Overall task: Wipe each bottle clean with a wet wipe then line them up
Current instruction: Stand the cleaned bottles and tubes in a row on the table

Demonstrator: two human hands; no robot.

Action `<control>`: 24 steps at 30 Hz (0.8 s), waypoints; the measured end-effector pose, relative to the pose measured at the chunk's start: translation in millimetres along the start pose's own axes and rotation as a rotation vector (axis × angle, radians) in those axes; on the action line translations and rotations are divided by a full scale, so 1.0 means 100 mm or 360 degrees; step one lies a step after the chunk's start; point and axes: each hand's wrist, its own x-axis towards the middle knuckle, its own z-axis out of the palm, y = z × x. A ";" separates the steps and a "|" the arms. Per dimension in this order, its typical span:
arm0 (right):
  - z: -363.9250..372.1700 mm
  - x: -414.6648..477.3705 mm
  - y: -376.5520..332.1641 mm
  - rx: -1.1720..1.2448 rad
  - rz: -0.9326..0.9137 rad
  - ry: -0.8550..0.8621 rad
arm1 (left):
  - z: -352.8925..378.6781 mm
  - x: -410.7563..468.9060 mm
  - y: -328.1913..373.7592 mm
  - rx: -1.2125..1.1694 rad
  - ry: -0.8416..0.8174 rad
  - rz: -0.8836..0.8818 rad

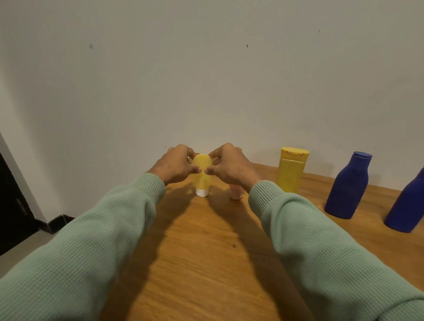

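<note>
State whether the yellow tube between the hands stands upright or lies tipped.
Upright: the yellow tube stands on its white cap on the table.

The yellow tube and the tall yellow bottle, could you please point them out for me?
yellow tube [202, 182]: head view, lower body.
tall yellow bottle [292, 173]: head view, front of body.

Yellow tube [202, 176] upright on white cap, pink tube [236, 193] beside (partly hidden); yellow btl [291, 173], blue btls [347, 188] to R.
</note>
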 end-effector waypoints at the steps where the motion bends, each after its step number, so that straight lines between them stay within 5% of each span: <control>1: 0.00 0.00 0.01 0.0001 0.0007 -0.0009 | 0.00 0.00 0.00 0.0003 -0.0002 -0.0001; 24: -0.06 -0.10 -0.01 -0.0055 0.0014 -0.0083 | -0.01 -0.01 -0.01 0.0115 0.0034 -0.0087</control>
